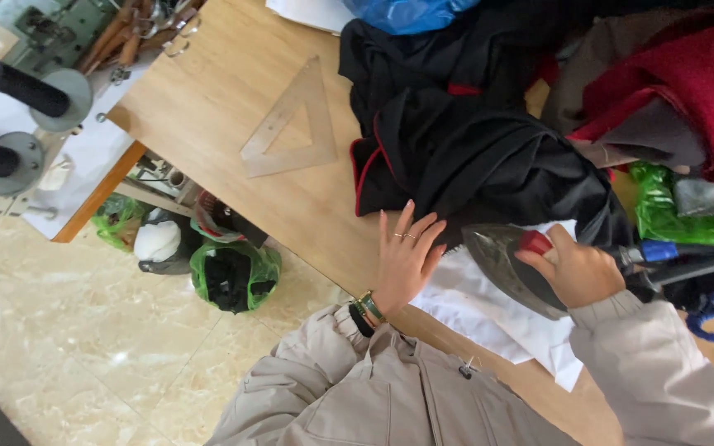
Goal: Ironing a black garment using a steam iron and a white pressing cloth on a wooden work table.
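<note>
While gripping iron handle, right hand closed, soleplate over white cloth; left hand open, fingers spread flat beside black garment just left of iron.

A wooden table carries a clear set square. Just right of the square lies a black garment; below that, a white cloth. Far right of the square sit red fabric and a green bag.
</note>
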